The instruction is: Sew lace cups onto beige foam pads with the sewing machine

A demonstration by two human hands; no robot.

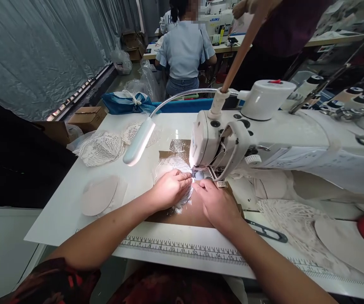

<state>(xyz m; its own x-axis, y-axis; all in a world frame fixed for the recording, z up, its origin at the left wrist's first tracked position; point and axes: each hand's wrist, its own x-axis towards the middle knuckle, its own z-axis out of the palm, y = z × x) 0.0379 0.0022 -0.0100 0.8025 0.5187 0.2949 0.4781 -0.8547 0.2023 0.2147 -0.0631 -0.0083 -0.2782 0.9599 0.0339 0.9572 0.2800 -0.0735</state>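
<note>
- A white lace piece [182, 202] lies flat on the brown pad [184, 213], right in front of the sewing machine [264, 139], its far edge under the needle foot.
- The left hand [171, 188] rests on the lace just left of the machine's needle, fingers curled down and pressing the fabric; its grip is closed on the lace.
- The right hand [216, 202] lies flat just in front of the needle, fingertips touching the lace edge, pressing rather than pinching.
- A gooseneck lamp [139, 141] hangs to the left of the machine head, lit over the work.
- More lace [101, 147] is heaped farther left of the machine, near a pale oval pad [99, 196] on the white counter [58, 219].
- Thread snips [266, 232] lie right of the hands, in front of the machine.
- A ruler strip [182, 249] runs along the counter's near edge.
- Beyond the machine, a person in a light blue top [184, 48] sits facing away.
</note>
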